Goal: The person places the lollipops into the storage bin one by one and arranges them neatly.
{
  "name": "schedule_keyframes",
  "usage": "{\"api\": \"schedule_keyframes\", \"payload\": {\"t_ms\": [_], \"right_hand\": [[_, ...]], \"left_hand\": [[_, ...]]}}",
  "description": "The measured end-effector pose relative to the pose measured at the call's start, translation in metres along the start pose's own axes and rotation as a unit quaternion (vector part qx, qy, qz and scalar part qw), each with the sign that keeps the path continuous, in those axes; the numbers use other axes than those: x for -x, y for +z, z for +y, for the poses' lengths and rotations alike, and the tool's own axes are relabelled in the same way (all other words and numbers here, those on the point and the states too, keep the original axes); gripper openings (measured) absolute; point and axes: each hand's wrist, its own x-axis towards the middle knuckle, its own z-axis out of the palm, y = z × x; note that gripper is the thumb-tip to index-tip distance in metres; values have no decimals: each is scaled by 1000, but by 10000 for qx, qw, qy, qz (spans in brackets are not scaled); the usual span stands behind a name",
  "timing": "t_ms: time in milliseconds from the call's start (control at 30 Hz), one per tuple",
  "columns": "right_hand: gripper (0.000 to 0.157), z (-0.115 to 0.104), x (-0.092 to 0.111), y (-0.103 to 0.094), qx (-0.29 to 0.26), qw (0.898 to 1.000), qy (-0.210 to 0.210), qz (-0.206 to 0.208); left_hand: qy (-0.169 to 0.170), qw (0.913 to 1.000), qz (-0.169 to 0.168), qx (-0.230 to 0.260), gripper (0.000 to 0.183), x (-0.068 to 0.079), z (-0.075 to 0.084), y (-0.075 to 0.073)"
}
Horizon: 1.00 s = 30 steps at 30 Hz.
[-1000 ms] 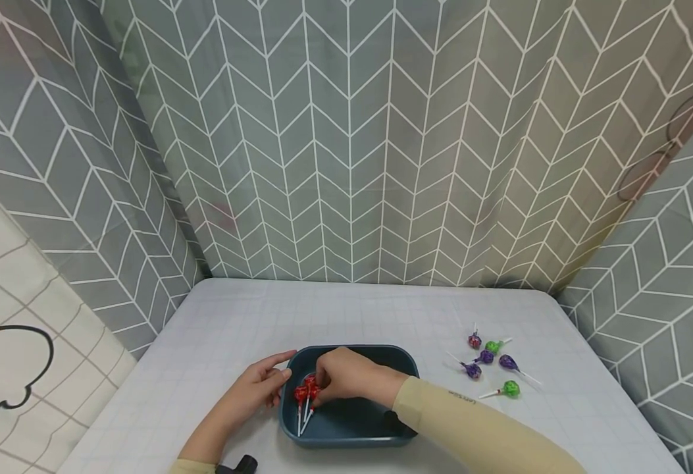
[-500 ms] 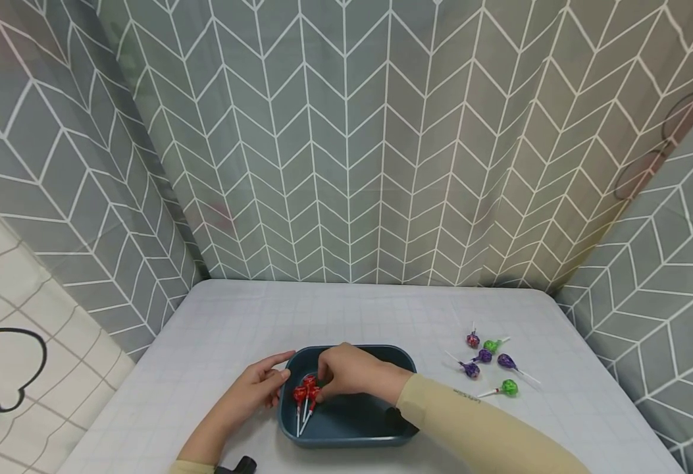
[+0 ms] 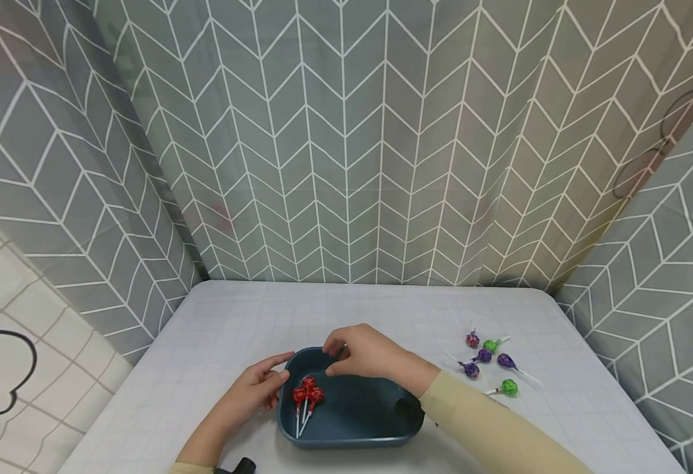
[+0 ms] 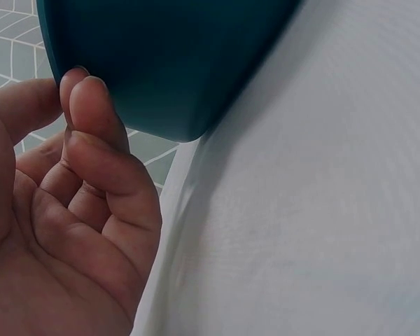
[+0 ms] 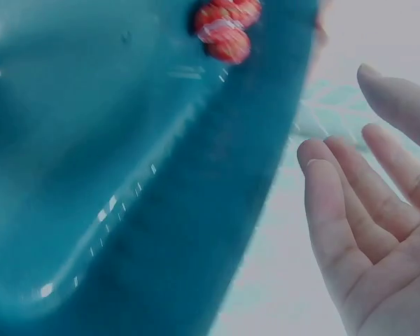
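Note:
A dark blue rectangular tray (image 3: 370,442) stands at the front of the table. Three red-wrapped lollipops (image 3: 307,394) lie together in its left end, white sticks toward the front. My left hand (image 3: 257,387) holds the tray's left rim between thumb and fingers; the left wrist view shows the fingertips (image 4: 91,105) against the outer wall. Above the tray's back part is my right hand (image 3: 360,352), holding nothing. In the right wrist view its fingers (image 5: 329,203) are spread and relaxed beside the rim, apart from the red lollipops (image 5: 227,31).
To the right on the white-covered table (image 3: 233,316) lie several lollipops: green ones (image 3: 509,388), purple ones (image 3: 507,361) and a dark red one (image 3: 472,340). A patterned grey curtain (image 3: 346,145) hangs behind the table. A black object (image 3: 243,466) shows near the left wrist.
My right hand has released a red lollipop beside the other two and risen away toward the tray's back rim. The left hand has stayed at the left rim.

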Motion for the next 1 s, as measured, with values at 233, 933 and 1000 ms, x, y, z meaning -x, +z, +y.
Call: {"api": "schedule_keyframes", "payload": {"t_ms": [233, 933, 1000], "right_hand": [[28, 15, 22, -25, -83, 9985, -156, 511], [28, 97, 138, -60, -419, 9682, 1587, 1886], [29, 106, 150, -61, -427, 9644, 1730, 1955]], "left_hand": [[5, 10000, -16, -21, 56, -1, -2, 0], [-69, 9999, -84, -17, 57, -1, -2, -3], [-60, 9999, -99, -1, 57, -2, -3, -3]]}}
